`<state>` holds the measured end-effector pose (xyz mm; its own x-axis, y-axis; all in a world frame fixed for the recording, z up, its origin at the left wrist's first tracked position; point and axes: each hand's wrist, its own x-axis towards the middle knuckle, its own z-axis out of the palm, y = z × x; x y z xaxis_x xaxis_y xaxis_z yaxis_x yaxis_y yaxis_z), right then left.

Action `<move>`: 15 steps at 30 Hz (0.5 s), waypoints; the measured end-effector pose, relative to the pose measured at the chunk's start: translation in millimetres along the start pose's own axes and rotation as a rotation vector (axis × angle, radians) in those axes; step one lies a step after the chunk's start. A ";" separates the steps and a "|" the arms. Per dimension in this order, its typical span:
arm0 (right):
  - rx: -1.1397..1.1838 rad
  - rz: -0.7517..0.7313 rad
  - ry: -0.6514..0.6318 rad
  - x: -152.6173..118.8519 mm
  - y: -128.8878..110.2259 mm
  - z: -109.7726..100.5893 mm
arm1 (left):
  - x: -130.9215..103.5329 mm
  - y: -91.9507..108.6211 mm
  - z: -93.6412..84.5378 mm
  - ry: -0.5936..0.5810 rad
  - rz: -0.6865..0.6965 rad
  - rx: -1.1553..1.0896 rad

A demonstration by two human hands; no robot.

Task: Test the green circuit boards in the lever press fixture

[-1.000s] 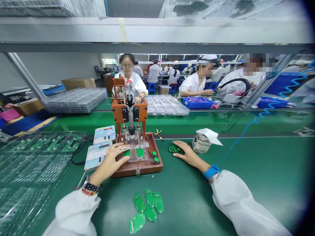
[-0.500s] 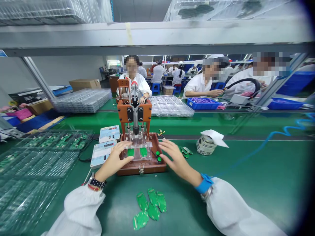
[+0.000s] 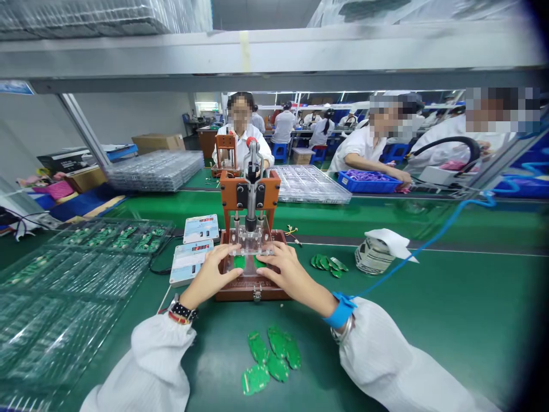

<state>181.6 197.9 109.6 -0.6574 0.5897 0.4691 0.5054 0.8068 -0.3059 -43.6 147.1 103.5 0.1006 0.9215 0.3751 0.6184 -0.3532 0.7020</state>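
Note:
Both hands are at a toggle-clamp test fixture (image 3: 271,189) with an orange frame, a clear pressing plate and a brown base. My left hand (image 3: 212,272) rests at the left of the clear plate, thumb and fingers apart around a green circuit board (image 3: 239,262). From the right, my right hand (image 3: 287,270) reaches over the fixture, fingers spread beside a second green circuit board (image 3: 258,262), which it partly covers. Whether the fingertips touch the boards cannot be made out. Several loose green circuit boards (image 3: 278,342) lie on the bench nearer me.
Two meter boxes (image 3: 191,260) stand left of the fixture, beside clear trays (image 3: 98,280) holding some boards. More boards (image 3: 328,264) and a wrapped roll (image 3: 374,254) lie right. A blue cord (image 3: 412,252) runs to my right wristband. Co-workers sit beyond a green belt (image 3: 326,220).
My right hand has moved left, from beside the green buttons onto the fixture, now covering them. My left hand stays by the left board. The view has shifted slightly.

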 end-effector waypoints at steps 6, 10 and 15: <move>-0.149 0.009 -0.020 8.5 -10.2 -8.2 | 0.3 -1.4 2.3 0.006 0.005 -0.008; -0.215 0.006 -0.080 12.8 -17.4 -11.2 | 0.8 -2.8 1.9 -0.014 0.006 -0.062; -0.211 0.000 -0.146 7.2 -11.9 -12.4 | 1.2 0.1 -3.7 -0.020 -0.001 -0.132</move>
<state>177.7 192.1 126.9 -0.7234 0.6013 0.3394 0.6010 0.7903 -0.1191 -46.3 147.6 106.3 0.1164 0.9244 0.3634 0.5103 -0.3695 0.7766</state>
